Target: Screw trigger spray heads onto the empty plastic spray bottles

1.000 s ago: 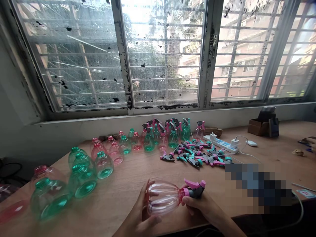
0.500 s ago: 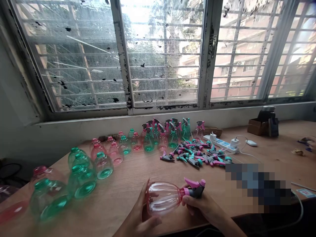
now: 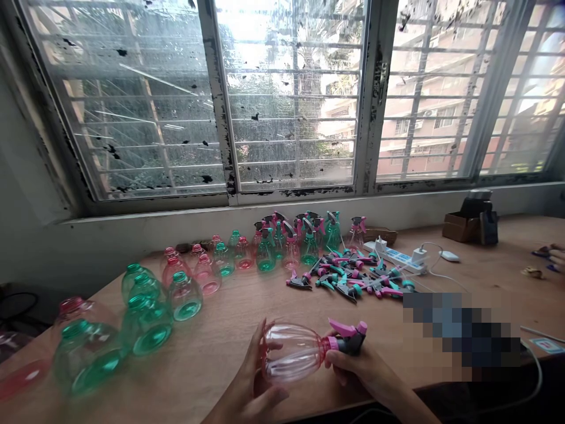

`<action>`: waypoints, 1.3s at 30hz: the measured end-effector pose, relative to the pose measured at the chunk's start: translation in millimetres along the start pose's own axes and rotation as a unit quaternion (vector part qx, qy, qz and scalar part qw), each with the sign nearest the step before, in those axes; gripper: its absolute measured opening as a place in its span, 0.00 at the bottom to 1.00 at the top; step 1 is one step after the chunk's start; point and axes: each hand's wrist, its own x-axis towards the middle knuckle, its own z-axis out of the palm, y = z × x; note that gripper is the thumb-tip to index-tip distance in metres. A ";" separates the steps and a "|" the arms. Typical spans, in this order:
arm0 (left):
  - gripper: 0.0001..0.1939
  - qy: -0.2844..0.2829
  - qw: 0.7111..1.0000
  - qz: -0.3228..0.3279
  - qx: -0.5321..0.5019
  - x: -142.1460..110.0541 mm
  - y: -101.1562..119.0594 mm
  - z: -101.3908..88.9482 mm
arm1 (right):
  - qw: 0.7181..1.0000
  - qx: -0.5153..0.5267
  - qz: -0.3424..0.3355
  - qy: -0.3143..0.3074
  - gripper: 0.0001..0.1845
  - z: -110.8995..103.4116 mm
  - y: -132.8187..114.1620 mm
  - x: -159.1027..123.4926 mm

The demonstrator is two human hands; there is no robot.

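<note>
A clear pink spray bottle (image 3: 293, 354) lies on its side between my hands, its base to the left, above the near part of the table. My left hand (image 3: 252, 377) curves around the base, thumb below and fingers behind it. At the other end, my right hand (image 3: 359, 366) grips the neck by the pink collar, beneath the pink and dark grey trigger sprayer (image 3: 350, 338). The sprayer sits on the bottle's neck with its pink trigger pointing up. Parts of my right fingers are hidden behind the neck.
Open green bottles (image 3: 148, 330) and pink bottles stand along the left. Finished-looking spray bottles (image 3: 291, 247) stand at the back, behind a pile of loose sprayer heads (image 3: 353, 274). A power strip (image 3: 399, 257), a cardboard box (image 3: 461, 227) and another person's hand (image 3: 557, 254) are at right.
The bottle has turned slightly in my hands, which otherwise hold nearly the same place. At the far right edge, another person's hand has come further into view.
</note>
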 end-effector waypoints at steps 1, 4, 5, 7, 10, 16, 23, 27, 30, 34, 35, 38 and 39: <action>0.49 -0.004 1.000 -0.006 0.001 0.1 -1.4 -1.0 | 1.000 0.000 0.002 0.000 0.26 0.4 -0.1 0.0; 0.48 -0.002 1.000 -0.016 0.008 0.3 -2.1 -1.7 | 1.000 0.010 0.006 0.010 0.27 1.5 0.7 0.5; 0.48 0.002 1.000 -0.016 0.007 0.4 -1.2 -1.2 | 1.000 0.014 0.008 0.015 0.28 1.7 1.1 0.6; 0.49 0.010 1.000 -0.012 0.001 0.3 2.0 0.3 | 1.000 0.017 0.006 0.017 0.26 1.5 1.8 0.5; 0.47 0.008 1.000 -0.021 -0.004 -0.3 6.3 1.6 | 1.000 0.011 -0.003 0.011 0.24 0.1 2.7 0.1; 0.54 -0.010 0.999 -0.052 -0.001 -1.3 5.0 -1.6 | 1.000 0.008 -0.001 0.008 0.31 -1.2 2.7 -0.2; 0.56 -0.019 0.997 -0.077 0.003 -0.3 4.8 -2.8 | 1.000 0.003 0.009 -0.004 0.26 0.6 -2.7 -1.7; 0.53 -0.003 0.999 -0.042 -0.002 1.1 0.7 -0.9 | 1.000 0.011 0.009 0.013 0.26 1.5 -0.4 -0.7; 0.52 -0.002 1.000 -0.031 0.004 2.0 -1.9 -0.4 | 1.000 0.013 0.002 0.016 0.25 1.6 1.0 -0.5; 0.54 -0.020 0.999 -0.042 0.008 2.4 1.6 -1.5 | 1.000 0.013 0.001 0.009 0.23 0.8 0.5 -1.5; 0.55 -0.022 0.999 -0.044 0.008 2.5 3.1 -1.9 | 1.000 0.012 0.003 0.006 0.23 0.6 0.1 -1.7; 0.58 -0.026 0.998 -0.058 0.012 2.3 6.0 -2.6 | 1.000 0.007 0.002 -0.002 0.26 -0.1 -1.2 -1.5; 0.59 -0.025 0.998 -0.064 0.013 2.0 6.1 -2.7 | 1.000 0.004 0.001 -0.003 0.26 -0.3 -1.2 -1.2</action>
